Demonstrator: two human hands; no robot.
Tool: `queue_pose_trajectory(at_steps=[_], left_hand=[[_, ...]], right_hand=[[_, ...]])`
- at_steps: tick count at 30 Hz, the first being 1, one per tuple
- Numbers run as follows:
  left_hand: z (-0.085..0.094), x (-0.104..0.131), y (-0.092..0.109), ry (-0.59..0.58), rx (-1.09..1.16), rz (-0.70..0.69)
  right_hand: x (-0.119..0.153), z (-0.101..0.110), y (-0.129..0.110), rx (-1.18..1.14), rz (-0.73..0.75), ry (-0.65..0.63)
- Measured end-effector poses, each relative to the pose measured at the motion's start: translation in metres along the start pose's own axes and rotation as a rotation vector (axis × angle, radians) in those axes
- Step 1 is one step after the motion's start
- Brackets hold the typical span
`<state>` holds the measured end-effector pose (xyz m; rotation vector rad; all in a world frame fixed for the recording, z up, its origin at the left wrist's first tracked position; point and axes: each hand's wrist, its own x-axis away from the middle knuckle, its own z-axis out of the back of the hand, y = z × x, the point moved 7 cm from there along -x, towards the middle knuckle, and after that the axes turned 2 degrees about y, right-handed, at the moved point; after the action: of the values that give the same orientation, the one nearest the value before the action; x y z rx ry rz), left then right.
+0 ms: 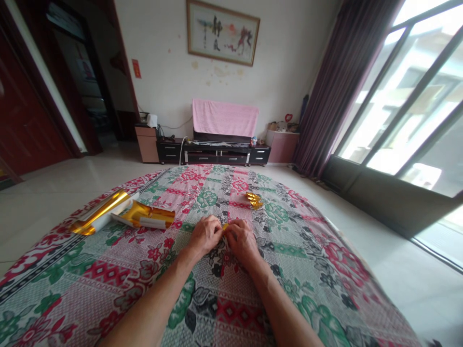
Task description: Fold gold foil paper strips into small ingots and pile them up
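Between my two hands, near the middle of the cloth-covered table, is a small piece of gold foil paper (224, 226), mostly hidden by fingers. My left hand (207, 234) pinches it from the left with curled fingers. From the right, my right hand (240, 239) closes on the same piece, its fingertips almost touching the left ones. Beyond the right hand lie several folded gold foil pieces (254, 200) in a small cluster. Off to the left are a roll of gold foil (104, 212) and a curled stack of gold sheets (148, 215) with white undersides.
A patterned cloth (231, 289) in red, green and grey covers the table. Past its far edge stands a low black cabinet (217, 156) with a pink cloth (224, 118) draped over something on it. Purple curtains (336, 82) and large windows are on the right.
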<state>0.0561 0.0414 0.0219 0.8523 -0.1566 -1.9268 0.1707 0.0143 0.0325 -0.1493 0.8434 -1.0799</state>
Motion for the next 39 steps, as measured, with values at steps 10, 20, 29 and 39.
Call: queue_pose_trajectory(at_steps=[10,20,29,39], left_hand=[[-0.0025,-0.0049,-0.0099,-0.125,0.080,-0.020],[-0.0018,-0.0037,-0.0090,-0.023,0.118,0.046],[-0.0014,-0.0054,-0.0088,-0.023,0.118,0.083],[-0.0001,-0.0050,-0.0079,-0.023,0.136,0.067]], right_hand=[[0.0010,-0.0012,-0.0005,0.015,0.011,0.001],[0.0010,-0.0045,0.0026,0.024,-0.015,-0.005],[0.0003,-0.0008,-0.0002,-0.003,-0.018,-0.030],[-0.0013,-0.0015,0.0052,-0.102,0.033,-0.119]])
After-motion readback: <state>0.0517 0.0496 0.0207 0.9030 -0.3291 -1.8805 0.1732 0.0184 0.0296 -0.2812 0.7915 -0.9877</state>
